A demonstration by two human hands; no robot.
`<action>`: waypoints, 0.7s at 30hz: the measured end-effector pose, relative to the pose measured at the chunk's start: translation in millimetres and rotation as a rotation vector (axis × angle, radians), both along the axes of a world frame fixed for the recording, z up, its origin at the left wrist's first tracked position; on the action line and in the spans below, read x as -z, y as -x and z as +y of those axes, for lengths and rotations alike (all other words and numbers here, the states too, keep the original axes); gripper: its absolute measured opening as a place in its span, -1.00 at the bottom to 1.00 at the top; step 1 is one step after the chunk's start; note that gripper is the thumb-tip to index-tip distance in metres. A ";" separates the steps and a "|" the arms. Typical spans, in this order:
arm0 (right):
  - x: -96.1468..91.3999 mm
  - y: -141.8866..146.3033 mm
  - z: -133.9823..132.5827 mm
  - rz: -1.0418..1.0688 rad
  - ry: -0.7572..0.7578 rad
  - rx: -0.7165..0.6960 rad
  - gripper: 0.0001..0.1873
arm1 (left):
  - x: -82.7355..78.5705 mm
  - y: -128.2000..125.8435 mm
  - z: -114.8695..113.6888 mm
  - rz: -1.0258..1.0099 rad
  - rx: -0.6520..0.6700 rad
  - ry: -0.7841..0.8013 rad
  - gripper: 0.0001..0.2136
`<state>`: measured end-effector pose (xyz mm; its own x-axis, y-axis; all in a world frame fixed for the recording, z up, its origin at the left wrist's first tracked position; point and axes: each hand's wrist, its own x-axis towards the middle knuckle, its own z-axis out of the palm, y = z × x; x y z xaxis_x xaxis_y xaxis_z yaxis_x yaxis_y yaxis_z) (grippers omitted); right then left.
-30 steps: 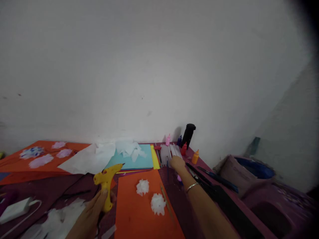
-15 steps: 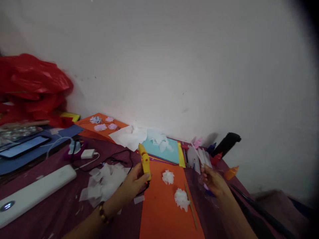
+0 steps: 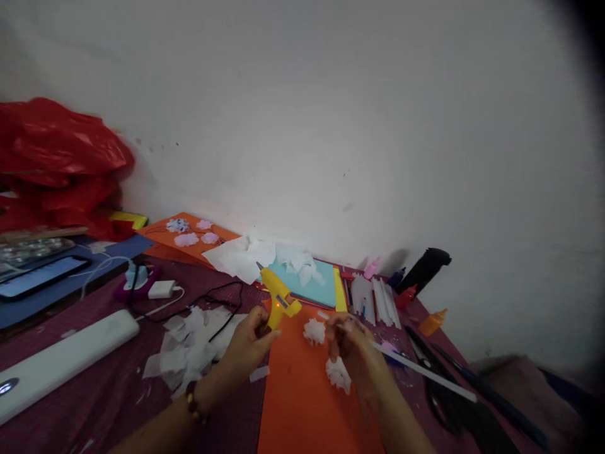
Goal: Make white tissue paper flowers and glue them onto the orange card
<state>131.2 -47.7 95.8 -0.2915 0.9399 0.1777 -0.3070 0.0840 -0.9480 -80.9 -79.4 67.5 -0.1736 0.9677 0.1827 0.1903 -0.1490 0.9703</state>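
My left hand (image 3: 255, 340) is closed round the handle of a yellow glue gun (image 3: 275, 291), its nozzle pointing up and left and a small orange light glowing on its side. In my right hand (image 3: 352, 343) is a long whitish glue stick (image 3: 425, 371), one end towards the back of the gun, apart from it. Below the hands lies an orange paper sheet (image 3: 297, 397). Two white crumpled paper flowers, one nearer the back (image 3: 314, 331) and one partly behind my right hand (image 3: 338, 374), rest on the sheet.
Cut white paper pieces (image 3: 189, 347) lie left of the sheet, beside a white power bank (image 3: 70, 359). Spare glue sticks (image 3: 385, 301), an orange bottle (image 3: 432, 322) and scissors (image 3: 435, 391) are on the right. Light blue paper (image 3: 321, 287) lies by the wall.
My right hand has moved left with the glue stick, from the spare sticks to over the orange sheet. The glue gun has turned so that its side now shows.
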 end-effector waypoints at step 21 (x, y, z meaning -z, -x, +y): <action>7.5 29.6 -35.3 -0.302 -0.035 -0.004 -0.72 | 11.6 -10.5 -14.1 -0.440 0.453 0.228 -0.62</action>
